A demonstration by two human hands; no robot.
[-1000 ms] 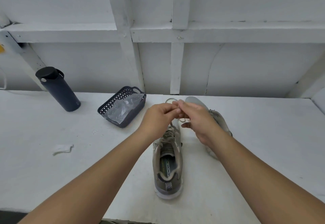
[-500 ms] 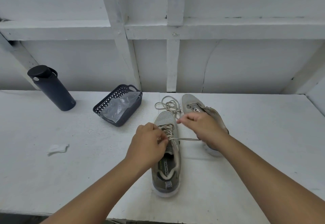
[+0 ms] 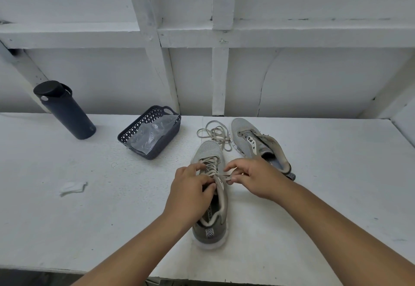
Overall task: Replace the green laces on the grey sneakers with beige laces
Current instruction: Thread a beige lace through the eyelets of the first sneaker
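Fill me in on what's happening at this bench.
A person is lacing the near sneaker on the white bench. The left hand holds the shoe at its lacing, and the right hand pinches the lace end beside it. The other sneaker lies behind with no lace in it, and a loose lace is piled next to its toe.

My left hand (image 3: pixel 190 192) and right hand (image 3: pixel 258 176) pinch the beige lace (image 3: pixel 221 176) over the near grey mesh sneaker (image 3: pixel 211 195) on the white desk (image 3: pixel 89 218). Far right lies the second, unlaced grey sneaker (image 3: pixel 260 145), a loose lace pile (image 3: pixel 215 135) beside it.
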